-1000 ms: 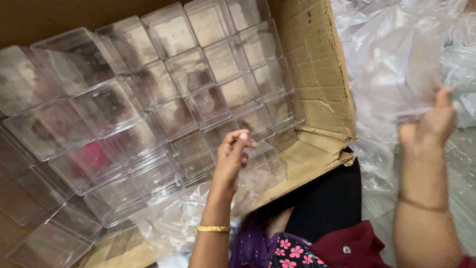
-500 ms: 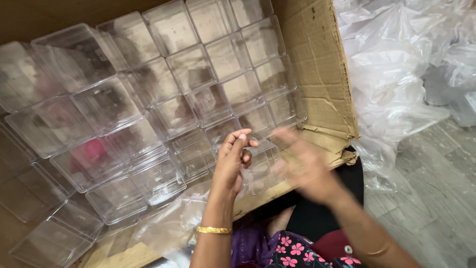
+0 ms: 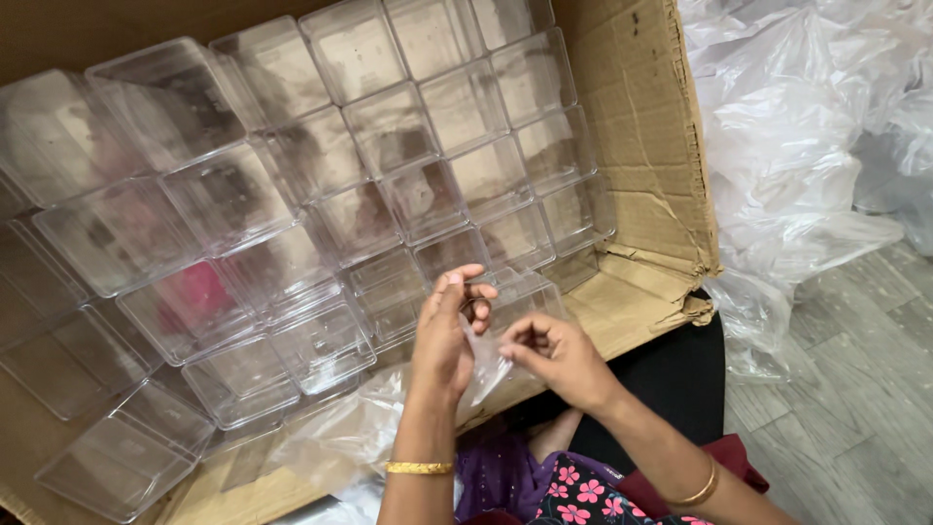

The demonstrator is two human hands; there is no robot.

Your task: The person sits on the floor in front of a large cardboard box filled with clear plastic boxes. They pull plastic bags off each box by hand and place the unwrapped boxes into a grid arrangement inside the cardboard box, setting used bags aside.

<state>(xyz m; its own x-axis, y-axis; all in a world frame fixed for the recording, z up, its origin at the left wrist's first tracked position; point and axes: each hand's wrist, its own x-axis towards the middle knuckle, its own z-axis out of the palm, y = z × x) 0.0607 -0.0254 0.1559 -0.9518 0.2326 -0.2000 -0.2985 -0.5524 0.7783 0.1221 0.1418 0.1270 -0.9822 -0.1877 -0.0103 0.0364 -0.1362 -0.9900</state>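
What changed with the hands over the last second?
The right hand came in from the plastic wrapping on the right and joined the left hand on a small clear plastic film. The left hand, clear boxes and cardboard carton stayed put.

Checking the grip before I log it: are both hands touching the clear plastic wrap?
Touching. The head view shows the left hand and right hand both pinching the clear plastic wrap between their fingertips.
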